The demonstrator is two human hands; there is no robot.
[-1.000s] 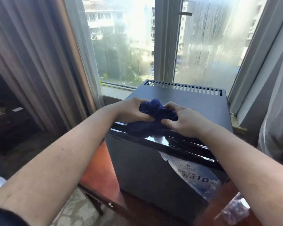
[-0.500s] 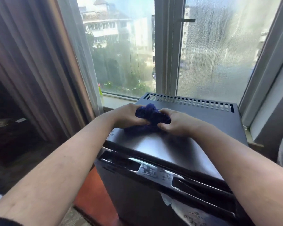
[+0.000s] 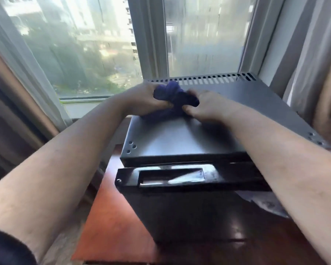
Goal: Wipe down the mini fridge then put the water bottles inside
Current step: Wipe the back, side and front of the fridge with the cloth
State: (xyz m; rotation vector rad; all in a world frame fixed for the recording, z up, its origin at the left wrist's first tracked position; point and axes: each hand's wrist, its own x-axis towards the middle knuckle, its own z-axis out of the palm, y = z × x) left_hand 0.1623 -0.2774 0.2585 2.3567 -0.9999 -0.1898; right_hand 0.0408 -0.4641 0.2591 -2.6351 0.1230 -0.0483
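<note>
A dark grey mini fridge (image 3: 180,138) stands on a reddish wooden table, its glossy black door shut and facing me. A bunched dark blue cloth (image 3: 175,96) rests on the fridge's top toward the back left, near the vent slots. My left hand (image 3: 141,98) grips the cloth from the left and my right hand (image 3: 204,106) grips it from the right, both pressing it onto the top. No water bottles are in view.
The wooden table (image 3: 113,217) shows bare to the left of the fridge. A large window (image 3: 103,44) and its sill lie right behind. Curtains (image 3: 17,92) hang at the left and right. A crumpled plastic sheet (image 3: 266,203) sticks out at the fridge's right front.
Both hands slid the cloth from the front edge of the fridge's top toward the back. My view has swung to face the fridge from above and nearer.
</note>
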